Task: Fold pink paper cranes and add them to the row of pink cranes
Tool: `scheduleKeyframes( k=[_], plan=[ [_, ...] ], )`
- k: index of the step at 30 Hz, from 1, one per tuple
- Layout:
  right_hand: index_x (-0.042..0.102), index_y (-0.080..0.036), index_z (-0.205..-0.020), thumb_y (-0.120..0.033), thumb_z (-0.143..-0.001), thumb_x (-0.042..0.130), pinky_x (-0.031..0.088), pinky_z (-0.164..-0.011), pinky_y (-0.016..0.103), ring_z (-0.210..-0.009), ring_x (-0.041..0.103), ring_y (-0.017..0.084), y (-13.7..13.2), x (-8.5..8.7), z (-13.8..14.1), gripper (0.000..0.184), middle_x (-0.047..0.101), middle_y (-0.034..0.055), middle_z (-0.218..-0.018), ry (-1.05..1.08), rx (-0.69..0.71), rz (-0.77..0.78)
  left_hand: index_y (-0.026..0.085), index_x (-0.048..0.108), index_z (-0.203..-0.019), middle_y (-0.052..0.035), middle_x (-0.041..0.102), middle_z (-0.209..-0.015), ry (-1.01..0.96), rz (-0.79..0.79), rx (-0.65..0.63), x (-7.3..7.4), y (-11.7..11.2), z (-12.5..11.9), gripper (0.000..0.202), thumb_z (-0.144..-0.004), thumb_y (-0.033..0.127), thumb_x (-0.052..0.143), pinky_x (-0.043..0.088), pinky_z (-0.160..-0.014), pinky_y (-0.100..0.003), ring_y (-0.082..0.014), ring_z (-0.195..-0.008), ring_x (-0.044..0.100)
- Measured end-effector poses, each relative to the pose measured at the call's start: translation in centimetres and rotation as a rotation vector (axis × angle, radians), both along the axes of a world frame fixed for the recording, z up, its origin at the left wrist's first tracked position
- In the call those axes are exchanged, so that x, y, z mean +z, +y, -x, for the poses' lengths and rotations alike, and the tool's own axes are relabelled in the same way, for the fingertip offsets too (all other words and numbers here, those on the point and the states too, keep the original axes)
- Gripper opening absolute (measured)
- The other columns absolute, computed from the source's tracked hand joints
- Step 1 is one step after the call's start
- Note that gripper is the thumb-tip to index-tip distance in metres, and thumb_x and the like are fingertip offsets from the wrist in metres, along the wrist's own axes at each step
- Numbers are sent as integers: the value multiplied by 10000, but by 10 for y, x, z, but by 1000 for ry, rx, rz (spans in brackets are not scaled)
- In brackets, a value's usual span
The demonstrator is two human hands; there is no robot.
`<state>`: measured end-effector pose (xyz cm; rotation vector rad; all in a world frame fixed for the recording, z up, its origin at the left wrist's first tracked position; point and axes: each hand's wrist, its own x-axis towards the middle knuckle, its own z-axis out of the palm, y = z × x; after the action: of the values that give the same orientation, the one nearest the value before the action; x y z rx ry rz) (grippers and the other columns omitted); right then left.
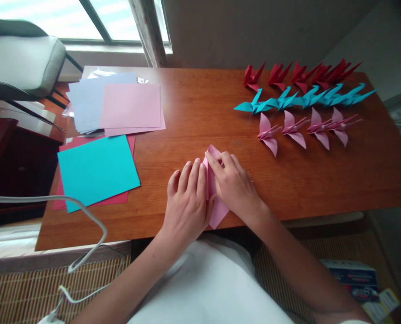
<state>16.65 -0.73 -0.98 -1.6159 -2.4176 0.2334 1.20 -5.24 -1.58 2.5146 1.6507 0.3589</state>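
Observation:
A partly folded pink sheet of origami paper (pixel 218 211) lies on the table close to my body, its top tip pointing away from me. My left hand (pixel 188 198) rests flat along the paper's left side, fingers stretched out and the thumb over its lower part. On the right side, my right hand (pixel 234 182) has curled fingers on the paper, with the index fingertip at a fold near the top. Both hands cover much of the sheet, so its full shape is hidden.
Red (pixel 300 76), blue (pixel 312 96) and pink paper cranes (pixel 291 128) stand in rows at the right. Pink sheets (pixel 131 105) lie on pale ones at the left, with turquoise paper (pixel 99 173) over red sheets nearer me. A white cable (pixel 95 220) hangs at lower left.

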Motion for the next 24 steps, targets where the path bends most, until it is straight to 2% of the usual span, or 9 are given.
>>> scheduleKeyframes(
  k=[3, 7, 15, 20, 24],
  plan=[
    [484, -103, -1498, -125, -1001, 416, 531, -945, 410, -1084, 557, 289, 5, 1, 1, 502, 609, 180, -1237, -23, -7, 15, 36, 257, -1598, -215, 337, -1647, -15, -3, 7, 0, 0, -3, 698, -1008, 347, 462, 225, -1233, -530, -356, -1539, 303],
    [570, -95, -1407, -132, -1010, 415, 540, -913, 385, -1067, 590, 283, 10, 3, 4, 429, 627, 170, -1177, -49, -26, 52, 54, 231, -1611, -192, 322, -1659, -26, 7, -16, -1, 0, -6, 706, -1013, 356, 454, 203, -1249, -534, -338, -1547, 294],
    [516, -55, -1451, -138, -1017, 405, 541, -921, 390, -1090, 616, 285, 22, 4, 4, 456, 638, 184, -1197, -28, -62, 119, 58, 208, -1619, -171, 250, -1688, 7, 38, -66, -1, 0, 2, 769, -1016, 473, 440, 180, -1264, -536, -333, -1559, 264],
    [421, -90, -1533, -129, -1019, 376, 539, -936, 428, -1101, 585, 290, 15, 6, 3, 518, 618, 185, -1208, 18, -55, 102, 50, 242, -1610, -158, 241, -1692, 28, 54, -93, -1, 1, 5, 777, -1014, 511, 432, 163, -1272, -524, -334, -1565, 245],
    [482, -119, -1507, -122, -1022, 368, 533, -935, 439, -1082, 552, 297, 5, 6, 0, 499, 607, 181, -1199, 21, -25, 89, 49, 281, -1597, -156, 244, -1690, 30, 46, -120, -1, 3, 7, 756, -1016, 509, 432, 156, -1271, -530, -341, -1565, 242]
  ],
)
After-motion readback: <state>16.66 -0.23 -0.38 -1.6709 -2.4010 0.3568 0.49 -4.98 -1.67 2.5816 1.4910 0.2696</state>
